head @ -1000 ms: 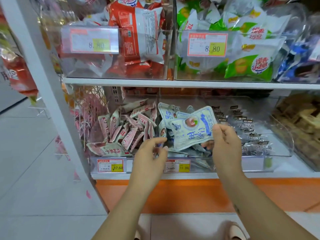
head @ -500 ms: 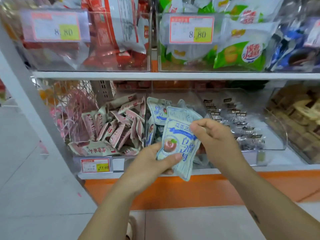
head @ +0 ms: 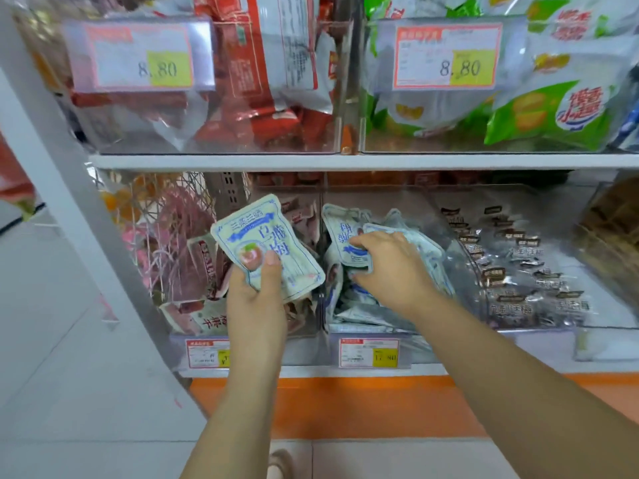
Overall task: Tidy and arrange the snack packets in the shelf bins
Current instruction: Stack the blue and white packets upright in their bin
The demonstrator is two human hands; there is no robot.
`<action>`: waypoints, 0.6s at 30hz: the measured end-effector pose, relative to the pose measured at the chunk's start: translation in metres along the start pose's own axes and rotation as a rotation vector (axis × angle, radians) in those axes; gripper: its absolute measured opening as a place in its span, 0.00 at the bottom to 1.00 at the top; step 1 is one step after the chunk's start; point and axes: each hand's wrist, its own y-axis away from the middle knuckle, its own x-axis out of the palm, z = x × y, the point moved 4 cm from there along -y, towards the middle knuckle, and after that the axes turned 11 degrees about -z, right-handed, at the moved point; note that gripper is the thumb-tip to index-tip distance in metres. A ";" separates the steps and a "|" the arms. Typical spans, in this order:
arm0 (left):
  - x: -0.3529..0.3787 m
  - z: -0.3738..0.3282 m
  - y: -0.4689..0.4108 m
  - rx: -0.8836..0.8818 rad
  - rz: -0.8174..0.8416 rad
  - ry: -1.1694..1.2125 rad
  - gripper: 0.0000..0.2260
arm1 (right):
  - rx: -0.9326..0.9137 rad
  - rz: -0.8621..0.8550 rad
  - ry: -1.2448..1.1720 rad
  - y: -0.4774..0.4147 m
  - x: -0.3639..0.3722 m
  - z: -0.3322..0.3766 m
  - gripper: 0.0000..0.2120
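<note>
The left hand [head: 256, 302] is holding a pale blue-and-white flat snack packet printed with a pink peach [head: 273, 236], slightly tilted, in front of the lower shelf's left clear plastic bin [head: 301, 350]. The thumb is pressing on the packet's face and the fingers are curling behind it. The right hand [head: 394, 267] is reaching into the middle clear plastic bin [head: 415, 356]. Its fingers are curling round the lower edge of a second pale blue packet [head: 342, 233], which is resting on the heap of matching packets [head: 366, 316] there. Maroon-and-cream packets [head: 204, 267] are filling the left bin, and small dark brown packets [head: 518, 271] are lying in the compartment to the right.
</note>
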 end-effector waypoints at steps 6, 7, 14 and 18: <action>-0.010 0.011 -0.014 -0.071 -0.007 0.062 0.07 | -0.027 -0.335 -0.122 -0.004 -0.011 -0.001 0.05; -0.011 0.009 -0.012 -0.052 0.012 0.053 0.08 | 0.018 -0.392 -0.188 -0.001 -0.020 -0.002 0.06; -0.027 0.005 -0.007 0.015 0.121 0.009 0.10 | 0.081 -0.557 -0.490 0.043 -0.080 0.029 0.05; -0.033 0.002 0.004 0.027 0.223 0.034 0.12 | 0.269 -0.434 -0.527 0.064 -0.087 0.019 0.08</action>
